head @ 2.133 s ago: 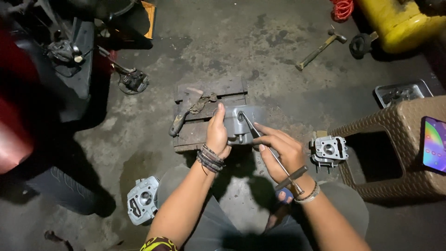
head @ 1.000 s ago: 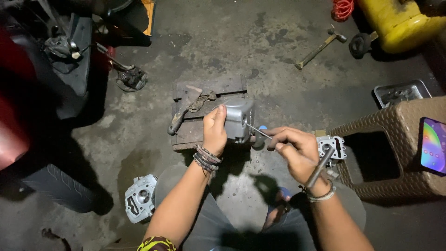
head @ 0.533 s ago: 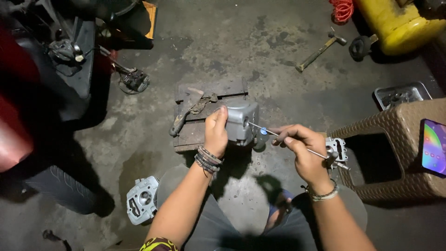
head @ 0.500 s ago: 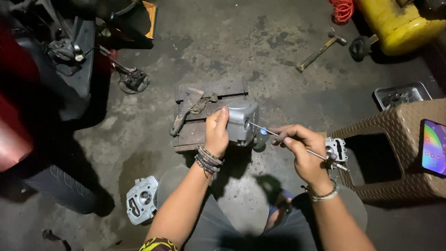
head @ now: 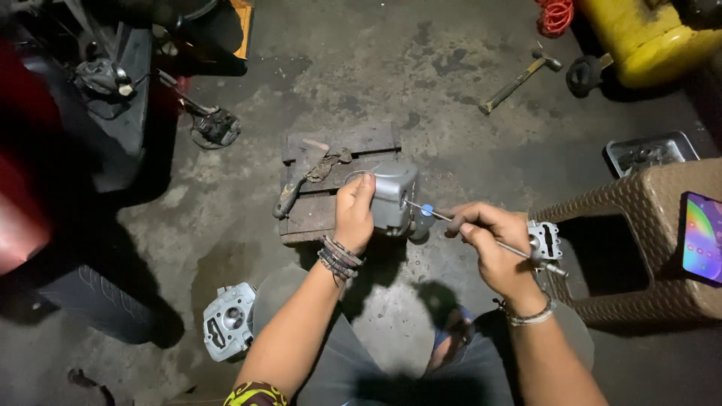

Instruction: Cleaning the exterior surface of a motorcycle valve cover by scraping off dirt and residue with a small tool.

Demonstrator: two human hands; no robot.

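The left hand [head: 353,214] is closed over a grey metal engine cover [head: 392,197], pinning it on a wooden block [head: 331,139] that sits on the concrete floor [head: 451,113]. The right hand [head: 492,244] grips a thin metal rod tool [head: 481,237], its tip meeting the right side of the cover beside a small blue piece [head: 426,211]. The step in hand looks like working the tool into the cover's side opening; it calls for a steady hold and a straight push or turn. On the block, left of the cover, lies a rusty tool [head: 301,180]. Right of the cover stands a woven stool [head: 647,248] carrying a lit phone [head: 703,237]; a cylinder head [head: 229,319] lies below-left.
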